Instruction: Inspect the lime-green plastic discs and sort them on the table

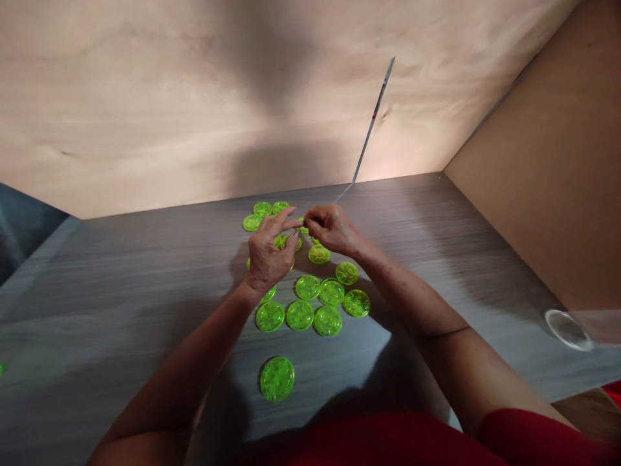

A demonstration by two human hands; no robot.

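Observation:
Several translucent green discs (299, 315) lie flat on the grey wood-grain table (184, 246). Above the upper discs is my left hand (274, 249), its fingers apart and pointing right, with no object visible in it. Close to its fingertips, my right hand (330, 228) is closed, thumb and fingers pressed together. Whatever may be in that pinch is hidden or too small to name. One disc (277, 378) lies apart from the others, nearer my body. Both hands partly cover discs beneath them.
A pale wooden panel (160, 116) rises behind the table, with a thin grey strip (366, 139) against it. Another panel (548, 168) stands on the right. A clear round-rimmed container (550, 323) lies at the right.

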